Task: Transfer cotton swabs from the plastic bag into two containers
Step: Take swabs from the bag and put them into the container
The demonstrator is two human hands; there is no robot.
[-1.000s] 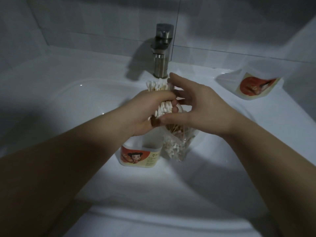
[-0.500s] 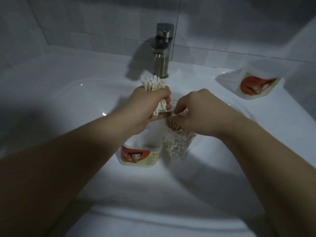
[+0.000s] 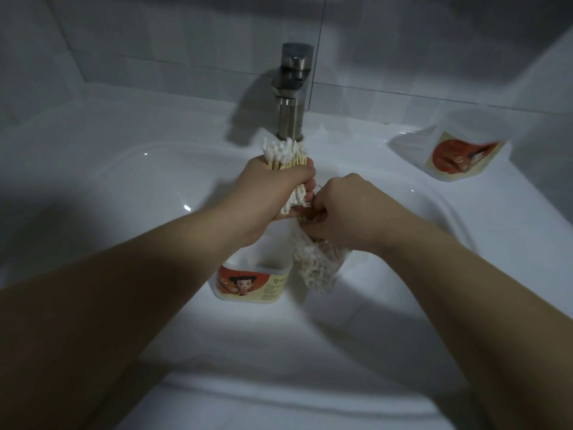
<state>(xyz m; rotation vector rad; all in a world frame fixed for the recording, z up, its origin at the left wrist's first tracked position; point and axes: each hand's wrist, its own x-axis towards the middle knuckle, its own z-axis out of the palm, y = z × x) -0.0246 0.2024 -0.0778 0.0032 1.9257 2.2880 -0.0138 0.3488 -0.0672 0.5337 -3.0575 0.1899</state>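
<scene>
My left hand (image 3: 273, 190) is closed around a thick bundle of cotton swabs (image 3: 283, 153), whose white tips stick out above and below the fist. My right hand (image 3: 344, 209) grips the top of a clear plastic bag (image 3: 313, 268) that hangs down with many swabs in it, fingers partly inside its mouth. A white plastic container (image 3: 251, 285) with a cartoon label stands in the basin just below my left hand, touching the bag's left side. A second container (image 3: 459, 150) with the same label lies on the sink ledge at the far right.
A white ceramic sink (image 3: 124, 187) holds everything. A steel faucet (image 3: 293, 88) stands right behind the swab bundle. Grey tiled walls close in at the back and right. The light is dim.
My left hand lifted the swab bundle slightly up and left, away from the bag. My right hand dropped from the bundle onto the bag's mouth and closed on it.
</scene>
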